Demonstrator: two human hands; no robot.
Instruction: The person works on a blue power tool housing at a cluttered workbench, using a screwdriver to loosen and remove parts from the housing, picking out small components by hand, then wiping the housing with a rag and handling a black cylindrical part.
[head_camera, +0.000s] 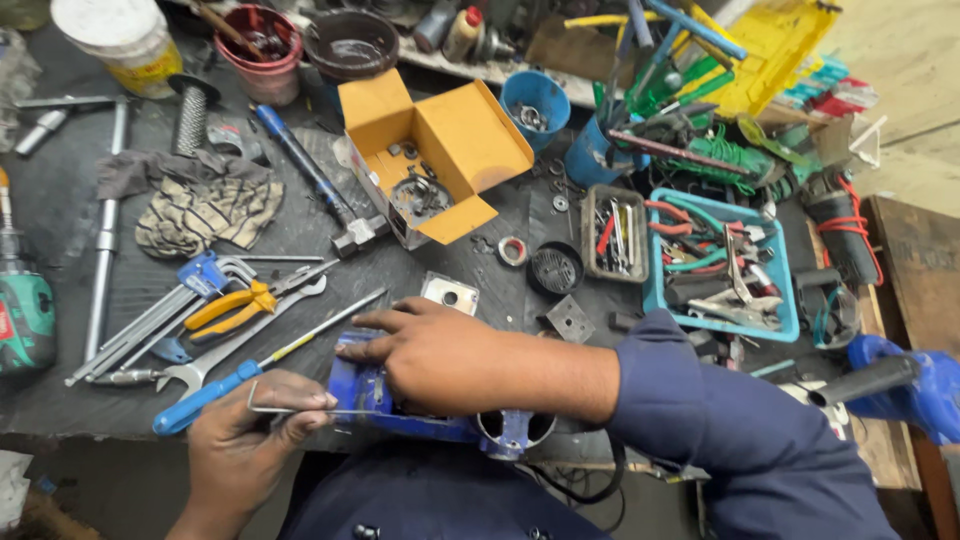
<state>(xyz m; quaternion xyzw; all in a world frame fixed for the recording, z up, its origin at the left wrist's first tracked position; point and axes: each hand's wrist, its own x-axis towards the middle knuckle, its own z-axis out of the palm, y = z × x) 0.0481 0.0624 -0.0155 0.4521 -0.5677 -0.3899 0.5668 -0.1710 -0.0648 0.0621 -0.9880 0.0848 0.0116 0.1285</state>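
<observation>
From the head camera, I am pressing my right hand (435, 355) flat, fingers spread wide, on top of the blue power tool body (420, 405) lying at the near edge of the dark, grimy desk (60, 200), while my left hand (250, 430) is pinching a thin bent metal hex key (300, 408) against the tool's left end. Just beyond my fingers, a small square metal plate (450, 294) with a round hole is lying flat, and farther back an open orange cardboard box (440, 150) is holding small metal parts.
</observation>
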